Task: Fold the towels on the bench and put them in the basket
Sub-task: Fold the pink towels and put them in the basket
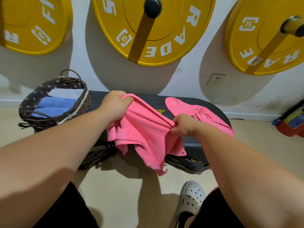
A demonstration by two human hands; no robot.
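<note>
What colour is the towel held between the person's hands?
Pink: the towel gripped by the left hand and right hand, clearest in the head view.

1. Pink towels: two. The first pink towel (144, 134) hangs over the bench's front edge and the second pink towel (204, 112) lies at the bench's right end.
2. Bench (153, 100): one.
3. Basket (85, 102): one, at the bench's left end.
4. Folded towels in the basket: three showing. There is a first blue towel (57, 102), a second blue towel (49, 111) and one pale grey towel (67, 92); more may lie hidden underneath.
5. Hands: two, the left hand (115, 104) and the right hand (184, 125).
6. Yellow weight plates on the wall: three, the left plate (32, 22), the middle plate (172, 30) and the right plate (263, 46).
7. Wall socket (215, 79): one.
8. White clog (190, 198): one.
9. Red-and-blue object (291, 122): one, too cut off to name.
</note>
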